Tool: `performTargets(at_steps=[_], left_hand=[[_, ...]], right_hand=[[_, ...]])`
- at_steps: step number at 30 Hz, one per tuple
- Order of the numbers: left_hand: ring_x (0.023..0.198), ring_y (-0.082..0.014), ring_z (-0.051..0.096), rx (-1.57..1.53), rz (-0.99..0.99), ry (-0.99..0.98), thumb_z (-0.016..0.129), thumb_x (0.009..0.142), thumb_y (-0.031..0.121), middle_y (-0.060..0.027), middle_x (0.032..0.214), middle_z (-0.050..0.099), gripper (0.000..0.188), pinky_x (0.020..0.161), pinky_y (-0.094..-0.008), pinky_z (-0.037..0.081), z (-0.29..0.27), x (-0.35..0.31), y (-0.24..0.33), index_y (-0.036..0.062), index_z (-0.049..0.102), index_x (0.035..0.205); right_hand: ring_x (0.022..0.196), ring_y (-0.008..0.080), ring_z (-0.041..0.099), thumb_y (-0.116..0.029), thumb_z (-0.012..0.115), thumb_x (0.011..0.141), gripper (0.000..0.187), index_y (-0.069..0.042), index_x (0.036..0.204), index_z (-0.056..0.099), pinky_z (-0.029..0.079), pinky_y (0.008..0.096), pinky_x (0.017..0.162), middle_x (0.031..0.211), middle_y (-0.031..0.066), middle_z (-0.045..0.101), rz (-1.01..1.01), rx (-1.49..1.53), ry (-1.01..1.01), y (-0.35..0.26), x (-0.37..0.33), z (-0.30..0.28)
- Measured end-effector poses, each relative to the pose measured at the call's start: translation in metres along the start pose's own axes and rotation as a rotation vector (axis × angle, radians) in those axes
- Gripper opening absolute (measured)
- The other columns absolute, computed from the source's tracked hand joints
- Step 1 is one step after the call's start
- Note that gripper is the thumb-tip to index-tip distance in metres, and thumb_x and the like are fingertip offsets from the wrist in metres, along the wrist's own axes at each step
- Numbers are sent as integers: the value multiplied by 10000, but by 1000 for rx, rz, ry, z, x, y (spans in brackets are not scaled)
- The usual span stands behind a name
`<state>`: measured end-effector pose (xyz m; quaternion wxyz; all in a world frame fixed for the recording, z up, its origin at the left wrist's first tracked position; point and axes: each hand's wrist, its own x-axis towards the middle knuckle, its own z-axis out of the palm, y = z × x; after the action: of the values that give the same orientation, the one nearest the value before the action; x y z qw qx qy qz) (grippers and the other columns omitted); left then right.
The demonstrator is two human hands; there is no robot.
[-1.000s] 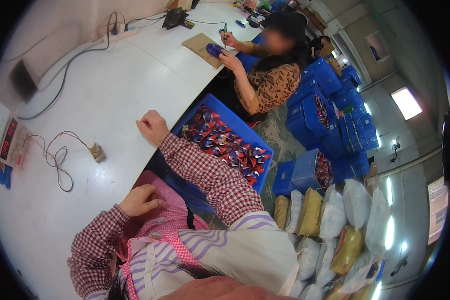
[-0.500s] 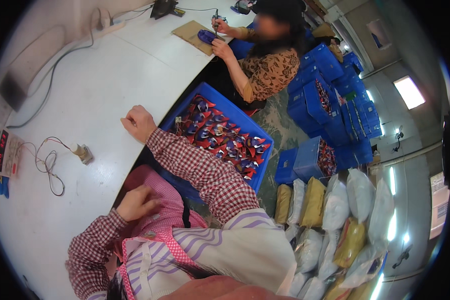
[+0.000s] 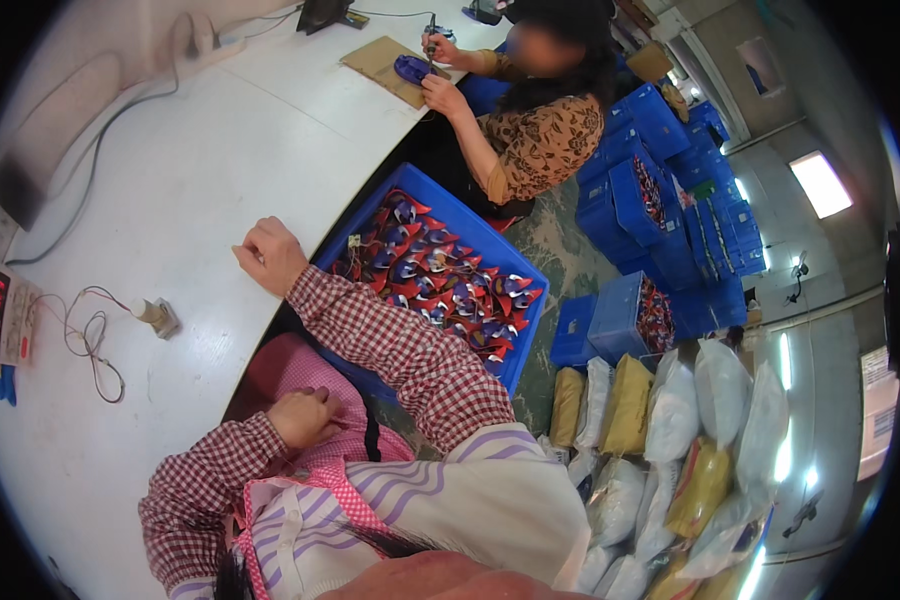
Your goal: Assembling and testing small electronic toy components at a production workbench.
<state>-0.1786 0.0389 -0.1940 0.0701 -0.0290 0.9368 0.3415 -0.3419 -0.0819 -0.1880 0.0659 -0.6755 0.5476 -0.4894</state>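
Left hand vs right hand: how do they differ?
The right hand is at the white table; the left hand is at the pink apron. The right hand is farther forward than the left hand. Both are bare below checked sleeves, with no held thing visible.

- White tabletop (image 3: 200,180) over there, flat
- Pink checked apron (image 3: 288,368), draped beside its edge
- Blue crate (image 3: 478,232) near both, full of red-white-blue pieces (image 3: 450,280)

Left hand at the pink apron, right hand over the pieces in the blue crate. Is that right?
No: the head view shows the right hand over the white table, not the blue crate. The left hand is at the pink apron.
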Motion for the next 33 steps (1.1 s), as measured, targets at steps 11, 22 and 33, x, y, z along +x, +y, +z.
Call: performTargets(at_steps=[11, 22, 33], left_hand=[[884, -372, 642, -21, -33, -38, 637, 837, 349, -195, 1007, 615, 396, 802, -461, 521, -7, 1, 3, 51, 593, 1094], [911, -372, 637, 0, -38, -51, 630, 838, 365, -192, 1020, 616, 413, 815, -462, 517, -8, 1, 6, 71, 588, 1125], [941, -371, 631, 4, -57, -87, 619, 852, 362, -190, 1050, 614, 405, 835, -463, 511, -8, 0, 7, 84, 581, 1144]], right_hand=[[697, 264, 508, -100, 679, 800, 221, -25, 661, 526, 427, 373, 602, 699, 101, 509, -41, -29, 8, -3, -1, 0], [715, 271, 506, -99, 677, 798, 221, -28, 655, 523, 439, 380, 632, 703, 101, 506, -68, -41, 34, -5, -2, 1], [717, 277, 506, -97, 676, 794, 215, -24, 655, 530, 440, 383, 637, 704, 106, 507, -66, -59, 33, -5, -2, 1]])
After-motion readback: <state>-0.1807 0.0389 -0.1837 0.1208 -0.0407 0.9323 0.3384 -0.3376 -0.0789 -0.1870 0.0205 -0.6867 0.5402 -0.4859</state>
